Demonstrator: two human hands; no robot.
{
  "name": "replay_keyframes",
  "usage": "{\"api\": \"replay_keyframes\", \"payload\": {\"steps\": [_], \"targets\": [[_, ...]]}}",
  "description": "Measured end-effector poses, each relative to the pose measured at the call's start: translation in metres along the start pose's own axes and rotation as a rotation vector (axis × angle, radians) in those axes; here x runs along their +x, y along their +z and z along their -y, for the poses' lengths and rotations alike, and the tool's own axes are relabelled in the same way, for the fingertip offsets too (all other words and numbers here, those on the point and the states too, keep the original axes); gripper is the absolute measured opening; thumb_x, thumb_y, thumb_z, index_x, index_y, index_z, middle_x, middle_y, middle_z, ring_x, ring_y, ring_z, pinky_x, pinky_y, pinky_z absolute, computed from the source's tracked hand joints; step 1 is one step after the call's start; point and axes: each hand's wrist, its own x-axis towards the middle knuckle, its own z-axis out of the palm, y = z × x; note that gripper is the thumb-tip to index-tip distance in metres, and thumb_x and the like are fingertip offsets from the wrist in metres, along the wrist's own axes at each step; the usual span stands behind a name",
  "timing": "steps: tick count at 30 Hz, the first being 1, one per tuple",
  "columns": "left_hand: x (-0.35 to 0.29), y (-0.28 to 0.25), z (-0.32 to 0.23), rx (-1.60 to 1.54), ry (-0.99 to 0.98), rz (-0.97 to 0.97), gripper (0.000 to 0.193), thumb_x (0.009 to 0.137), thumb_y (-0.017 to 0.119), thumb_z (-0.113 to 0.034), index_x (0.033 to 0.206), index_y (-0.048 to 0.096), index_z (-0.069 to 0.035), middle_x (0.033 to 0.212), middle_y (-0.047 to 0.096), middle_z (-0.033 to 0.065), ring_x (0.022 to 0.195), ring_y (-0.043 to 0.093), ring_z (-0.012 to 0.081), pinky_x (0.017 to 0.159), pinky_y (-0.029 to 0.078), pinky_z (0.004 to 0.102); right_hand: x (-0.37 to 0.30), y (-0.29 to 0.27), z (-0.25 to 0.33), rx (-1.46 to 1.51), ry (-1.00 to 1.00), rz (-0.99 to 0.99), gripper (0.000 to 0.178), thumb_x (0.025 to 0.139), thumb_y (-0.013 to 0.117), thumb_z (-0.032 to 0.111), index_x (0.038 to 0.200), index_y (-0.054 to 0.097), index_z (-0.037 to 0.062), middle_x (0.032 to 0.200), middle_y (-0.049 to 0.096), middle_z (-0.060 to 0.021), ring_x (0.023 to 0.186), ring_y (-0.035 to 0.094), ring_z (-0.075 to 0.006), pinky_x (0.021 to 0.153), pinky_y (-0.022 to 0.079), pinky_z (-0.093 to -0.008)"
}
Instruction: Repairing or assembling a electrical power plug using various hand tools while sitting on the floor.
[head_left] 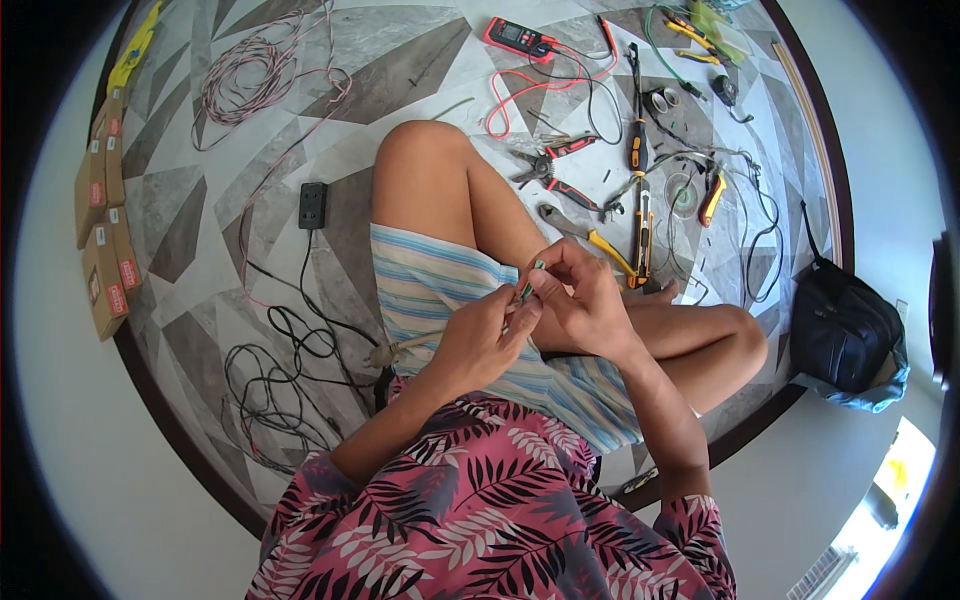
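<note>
My left hand (478,338) and my right hand (585,302) meet above my lap, fingertips almost touching. Both are closed in a pinch. Between them shows a short piece of green wire (537,268), gripped by the right fingers. The left thumb and fingers pinch the wire's lower part, where a pale bit shows. A cream plug (382,356) lies left of my lap, and its pale cable (415,342) passes under my left hand. Whether that cable joins the green wire is hidden.
Combination pliers (606,250), a utility knife (642,235), a screwdriver (637,145) and wire strippers (545,170) lie beyond my right leg. A red multimeter (518,38) is farther off. At left are a black socket block (313,205), coiled black cable (275,385) and boxes (103,270). A black bag (845,325) stands right.
</note>
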Motion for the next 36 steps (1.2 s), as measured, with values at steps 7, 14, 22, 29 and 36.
{"api": "replay_keyframes", "payload": {"steps": [7, 14, 22, 29, 36], "targets": [[-0.002, 0.004, 0.011, -0.258, 0.192, 0.035, 0.044, 0.103, 0.036, -0.039, 0.108, 0.054, 0.001, 0.086, 0.061, 0.0144, 0.079, 0.060, 0.0289, 0.069, 0.046, 0.0396, 0.009, 0.005, -0.035, 0.621, 0.281, -0.028, 0.013, 0.095, 0.059, 0.010, 0.095, 0.055, -0.0017, 0.079, 0.063, -0.0055, 0.068, 0.059, -0.0102, 0.062, 0.048, -0.0239], [0.008, -0.002, 0.032, -0.547, -0.078, 0.320, 0.038, 0.105, 0.035, -0.036, 0.114, 0.051, -0.002, 0.071, 0.040, -0.0042, 0.061, 0.035, 0.0045, 0.055, 0.031, 0.0201, 0.016, -0.011, -0.052, 0.658, 0.210, -0.129, 0.016, 0.092, 0.064, 0.016, 0.096, 0.058, 0.0023, 0.082, 0.063, -0.0085, 0.067, 0.060, -0.0182, 0.061, 0.050, -0.0302], [0.014, -0.011, 0.038, -0.885, -0.200, 0.376, 0.041, 0.106, 0.031, -0.040, 0.098, 0.051, -0.005, 0.068, 0.036, -0.0067, 0.058, 0.027, 0.0015, 0.052, 0.024, 0.0168, 0.012, -0.084, -0.135, -1.256, 0.079, -0.129, 0.040, 0.070, 0.080, 0.024, 0.092, 0.061, -0.0022, 0.104, 0.054, -0.0164, 0.092, 0.062, -0.0330, 0.077, 0.051, -0.0441], [0.014, -0.011, 0.042, -0.845, -0.141, 0.372, 0.037, 0.105, 0.038, -0.036, 0.101, 0.054, -0.003, 0.068, 0.035, -0.0075, 0.058, 0.028, 0.0028, 0.051, 0.025, 0.0199, 0.013, -0.087, -0.144, -1.286, 0.213, 0.083, 0.034, 0.065, 0.077, 0.021, 0.091, 0.069, -0.0003, 0.109, 0.055, -0.0184, 0.097, 0.061, -0.0350, 0.082, 0.053, -0.0427], [0.012, -0.015, 0.034, -0.582, -0.014, 0.330, 0.036, 0.103, 0.045, -0.031, 0.113, 0.059, 0.001, 0.072, 0.040, -0.0052, 0.064, 0.036, 0.0039, 0.056, 0.033, 0.0207, 0.009, -0.096, -0.147, -0.974, 0.062, -0.264, 0.030, 0.070, 0.072, 0.020, 0.089, 0.067, -0.0029, 0.094, 0.061, -0.0229, 0.080, 0.062, -0.0397, 0.075, 0.052, -0.0413]]}}
